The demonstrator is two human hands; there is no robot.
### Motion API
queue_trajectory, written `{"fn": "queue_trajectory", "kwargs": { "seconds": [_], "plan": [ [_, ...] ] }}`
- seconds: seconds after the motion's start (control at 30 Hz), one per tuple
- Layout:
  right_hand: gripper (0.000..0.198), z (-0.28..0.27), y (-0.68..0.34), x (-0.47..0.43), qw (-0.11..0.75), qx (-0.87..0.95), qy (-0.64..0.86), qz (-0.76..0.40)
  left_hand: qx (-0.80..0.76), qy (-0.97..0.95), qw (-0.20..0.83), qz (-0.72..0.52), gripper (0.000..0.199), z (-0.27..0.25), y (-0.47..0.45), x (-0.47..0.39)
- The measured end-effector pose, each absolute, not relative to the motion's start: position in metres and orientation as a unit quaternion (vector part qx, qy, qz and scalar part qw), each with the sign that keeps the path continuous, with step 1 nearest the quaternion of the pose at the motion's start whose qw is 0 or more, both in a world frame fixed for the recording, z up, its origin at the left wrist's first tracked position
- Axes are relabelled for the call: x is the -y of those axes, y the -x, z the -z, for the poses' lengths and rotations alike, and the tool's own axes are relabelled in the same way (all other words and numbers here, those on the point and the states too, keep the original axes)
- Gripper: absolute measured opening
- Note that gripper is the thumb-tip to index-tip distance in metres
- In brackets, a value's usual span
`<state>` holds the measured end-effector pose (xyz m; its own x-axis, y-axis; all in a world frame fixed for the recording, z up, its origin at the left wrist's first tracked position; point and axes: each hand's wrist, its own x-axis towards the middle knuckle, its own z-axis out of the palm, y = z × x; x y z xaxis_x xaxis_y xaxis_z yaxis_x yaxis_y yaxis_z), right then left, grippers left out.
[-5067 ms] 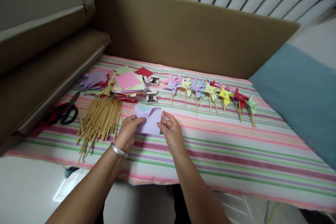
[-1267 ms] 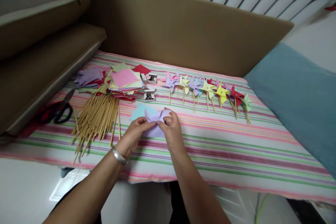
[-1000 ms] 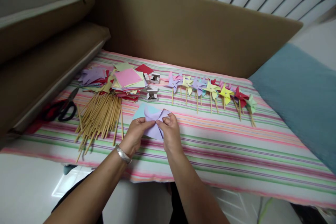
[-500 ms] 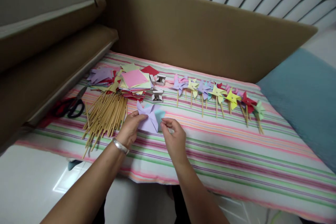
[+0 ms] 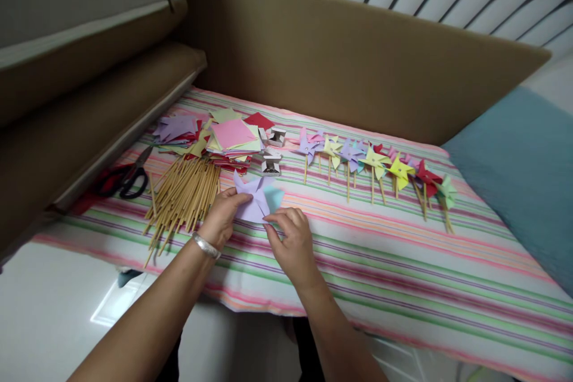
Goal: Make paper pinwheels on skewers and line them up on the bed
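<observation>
A lilac paper pinwheel [image 5: 251, 206], with its points folded inward, is pinched in my left hand [image 5: 222, 215], the thumb lying on its middle. My right hand [image 5: 292, 242] closes thumb and forefinger on the pinwheel's lower right corner. Behind the lilac paper a light blue piece of paper [image 5: 273, 196] shows in part. To the left of my left hand lies a loose heap of wooden sticks [image 5: 185, 194]. Just beyond the pinwheel stands a small open white box [image 5: 271, 165] with dark bits inside.
Several finished pinwheels on sticks [image 5: 375, 160] lie in a row at the right. Stacked paper squares [image 5: 233, 134] and cut lilac pieces [image 5: 174, 128] sit at the back left, near black-handled scissors [image 5: 129, 179]. A brown board [image 5: 335, 59] borders the striped cloth [image 5: 403, 286].
My right hand has moved left and slightly down, from the pinwheel's right side to its lower right corner. My left hand keeps its hold. The view has shifted slightly.
</observation>
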<state>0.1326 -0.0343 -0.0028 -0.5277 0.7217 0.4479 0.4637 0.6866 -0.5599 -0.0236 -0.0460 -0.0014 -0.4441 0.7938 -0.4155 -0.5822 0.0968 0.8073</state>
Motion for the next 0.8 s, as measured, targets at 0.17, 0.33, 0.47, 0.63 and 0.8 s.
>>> {"fn": "queue_trajectory", "kwargs": {
  "seconds": [0.17,0.33,0.47,0.63,0.8],
  "plan": [
    [0.011,0.002,-0.133,0.035,0.339,0.852,0.353,-0.183,-0.542,-0.125,0.511,-0.655,0.023,0.006,0.024,0.047],
    [0.012,0.001,-0.134,0.034,0.354,0.844,0.357,-0.186,-0.563,-0.164,0.502,-0.636,0.023,0.011,0.020,0.048],
    [0.010,0.001,-0.136,0.028,0.388,0.831,0.358,-0.176,-0.584,-0.212,0.496,-0.606,0.022,0.013,0.014,0.048],
    [0.008,0.009,-0.136,0.022,0.386,0.807,0.395,-0.209,-0.593,-0.277,0.496,-0.571,0.019,0.011,0.007,0.050],
    [0.006,0.012,-0.135,0.020,0.373,0.784,0.435,-0.239,-0.591,-0.313,0.510,-0.540,0.016,0.013,0.005,0.050]
  ]
}}
